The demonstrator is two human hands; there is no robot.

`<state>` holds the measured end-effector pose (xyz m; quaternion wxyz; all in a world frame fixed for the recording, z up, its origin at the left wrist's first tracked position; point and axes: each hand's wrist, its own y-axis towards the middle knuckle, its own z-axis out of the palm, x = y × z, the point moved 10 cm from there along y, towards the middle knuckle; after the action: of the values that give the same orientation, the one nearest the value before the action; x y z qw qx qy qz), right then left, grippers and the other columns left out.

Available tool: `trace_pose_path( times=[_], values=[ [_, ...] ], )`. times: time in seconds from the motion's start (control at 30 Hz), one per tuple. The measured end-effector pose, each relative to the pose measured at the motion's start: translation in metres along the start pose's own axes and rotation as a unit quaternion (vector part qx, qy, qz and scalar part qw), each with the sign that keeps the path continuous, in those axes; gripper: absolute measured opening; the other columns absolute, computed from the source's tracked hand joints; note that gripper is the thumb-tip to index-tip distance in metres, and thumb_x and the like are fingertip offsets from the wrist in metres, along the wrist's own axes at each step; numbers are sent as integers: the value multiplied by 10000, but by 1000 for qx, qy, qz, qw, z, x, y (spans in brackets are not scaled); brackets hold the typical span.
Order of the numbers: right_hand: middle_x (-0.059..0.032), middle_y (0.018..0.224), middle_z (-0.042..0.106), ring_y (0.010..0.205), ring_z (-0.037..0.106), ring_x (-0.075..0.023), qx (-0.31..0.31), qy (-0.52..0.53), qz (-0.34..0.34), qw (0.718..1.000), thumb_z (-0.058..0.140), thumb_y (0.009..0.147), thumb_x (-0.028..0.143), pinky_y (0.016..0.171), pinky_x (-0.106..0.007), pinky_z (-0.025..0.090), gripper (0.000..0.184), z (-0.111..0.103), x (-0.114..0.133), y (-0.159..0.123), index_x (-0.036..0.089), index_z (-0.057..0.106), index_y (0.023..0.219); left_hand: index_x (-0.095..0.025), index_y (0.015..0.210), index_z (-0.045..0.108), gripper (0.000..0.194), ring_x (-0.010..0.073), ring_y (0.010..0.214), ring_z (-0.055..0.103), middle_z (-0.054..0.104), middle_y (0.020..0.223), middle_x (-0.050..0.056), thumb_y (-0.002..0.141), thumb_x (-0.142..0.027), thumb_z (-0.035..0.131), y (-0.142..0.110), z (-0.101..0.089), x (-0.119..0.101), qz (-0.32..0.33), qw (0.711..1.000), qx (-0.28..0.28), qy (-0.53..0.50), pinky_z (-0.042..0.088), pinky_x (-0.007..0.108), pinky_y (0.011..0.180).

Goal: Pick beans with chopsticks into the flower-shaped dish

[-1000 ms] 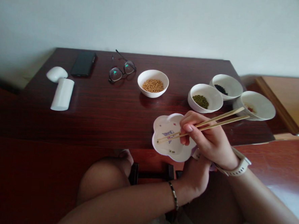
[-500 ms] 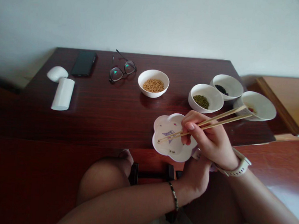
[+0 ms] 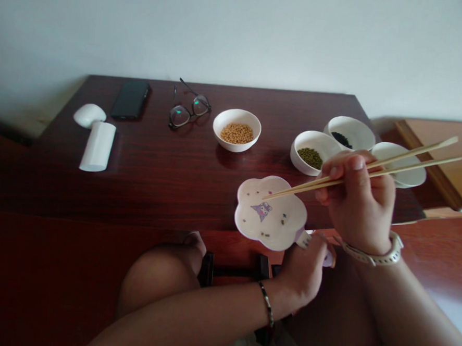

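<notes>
Chopsticks [image 3: 411, 166] in right hand [image 3: 358, 199]; tips narrowly apart, empty; left hand [image 3: 301, 271] holds flower dish [image 3: 271, 212]

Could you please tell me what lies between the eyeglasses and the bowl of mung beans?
In the head view, a white bowl of yellow soybeans stands between the eyeglasses and the bowl of mung beans.

In the right hand [image 3: 356, 201], pale straw-coloured bamboo chopsticks [image 3: 412, 152] are showing; just left of that hand, a white dish [image 3: 280, 197] is displaying a purple cartoon print [image 3: 261, 211].
</notes>
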<state>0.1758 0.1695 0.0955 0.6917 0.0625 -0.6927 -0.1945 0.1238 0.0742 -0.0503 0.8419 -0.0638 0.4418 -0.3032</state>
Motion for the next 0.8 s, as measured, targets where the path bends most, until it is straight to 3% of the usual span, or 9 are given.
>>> trace_pose_path(
  times=[0.23, 0.43, 0.63, 0.8],
  values=[
    [6, 778, 602, 556, 590, -113, 4, -64, 5, 998, 638, 1111, 436, 471, -269, 441, 325, -5, -4, 2, 222, 652, 866, -226, 558, 515, 422, 160, 638, 435, 460, 574, -11, 970, -316, 526, 0, -1, 1, -12, 1000, -1, 16, 382, 343, 728],
    [4, 679, 586, 504, 544, -128, -34, -110, 13, 993, 665, 1085, 496, 422, -292, 345, 374, -27, -5, 7, 235, 654, 818, -228, 559, 507, 448, 153, 610, 400, 412, 553, -23, 999, -309, 482, -2, -2, 1, -13, 1000, -2, 17, 383, 332, 716],
    [4, 604, 566, 461, 534, -111, 7, -157, 33, 987, 679, 1086, 462, 413, -296, 284, 378, -32, 5, 7, 202, 677, 811, -229, 558, 503, 436, 155, 613, 403, 417, 562, -24, 990, -277, 476, -4, -1, -2, -13, 1000, -2, 24, 384, 336, 724],
    [7, 581, 583, 466, 518, -110, 39, -216, 42, 975, 647, 1106, 446, 434, -292, 301, 373, -29, 12, 1, 210, 678, 819, -224, 555, 511, 413, 158, 638, 425, 448, 581, -13, 965, -265, 478, -2, -1, 0, -10, 1000, -4, 23, 388, 333, 738]
  ],
)
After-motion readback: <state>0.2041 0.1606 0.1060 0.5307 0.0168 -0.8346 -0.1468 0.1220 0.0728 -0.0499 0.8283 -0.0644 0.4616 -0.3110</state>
